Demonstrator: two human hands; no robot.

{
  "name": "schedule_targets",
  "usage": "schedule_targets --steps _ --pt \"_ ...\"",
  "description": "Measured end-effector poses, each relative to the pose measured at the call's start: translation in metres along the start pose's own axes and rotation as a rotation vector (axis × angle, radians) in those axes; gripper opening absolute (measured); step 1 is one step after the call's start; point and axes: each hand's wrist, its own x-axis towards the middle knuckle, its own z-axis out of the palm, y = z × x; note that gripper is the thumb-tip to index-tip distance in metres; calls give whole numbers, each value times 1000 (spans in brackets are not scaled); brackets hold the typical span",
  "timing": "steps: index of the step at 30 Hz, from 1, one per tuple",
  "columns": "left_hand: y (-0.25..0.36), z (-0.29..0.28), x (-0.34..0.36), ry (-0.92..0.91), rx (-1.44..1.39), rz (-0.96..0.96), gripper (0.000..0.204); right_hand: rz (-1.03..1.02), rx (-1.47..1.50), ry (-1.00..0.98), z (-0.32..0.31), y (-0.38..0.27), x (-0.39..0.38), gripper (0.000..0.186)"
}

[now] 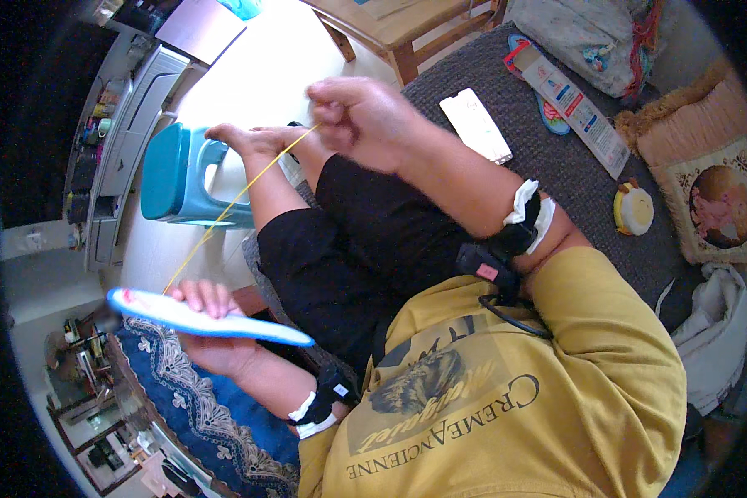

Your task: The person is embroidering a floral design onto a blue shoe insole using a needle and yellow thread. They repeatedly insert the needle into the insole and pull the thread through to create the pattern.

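My left hand grips a flat, blue-edged white embroidery hoop, seen almost edge-on and tilted, with a small red patch near its far left end. From beside that end a yellow thread runs taut, up and to the right. My right hand, raised above my knees, has its fingers curled closed around the thread's upper end. Whether a needle sits in those fingers cannot be made out. Most of the hoop's face is hidden by its angle.
A teal stool stands beside my bare feet. On the grey sofa cover lie a white phone, a long box and a round yellow-and-white item. A patterned cushion is at right, a wooden table beyond.
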Motion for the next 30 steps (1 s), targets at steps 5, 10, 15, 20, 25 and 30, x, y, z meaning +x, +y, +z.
schedule_targets --steps 5,10,15,20,25,30 --pt "55 -32 -12 60 -277 129 13 -331 -225 428 -72 -50 12 11" --pt "54 -35 -11 -46 -326 32 14 -535 -370 339 -71 -75 4 10" --pt "0 3 2 -52 -688 -244 18 -554 -853 260 35 -36 -31 8" --pt "-29 27 12 -346 -888 -561 50 -594 -1196 -70 102 19 -61 8" --pt "-27 52 13 -275 -822 -559 49 -1005 -1468 -456 115 33 -67 11" --pt "-23 68 13 -153 -793 -493 58 -1010 -1560 -518 109 35 -66 11"
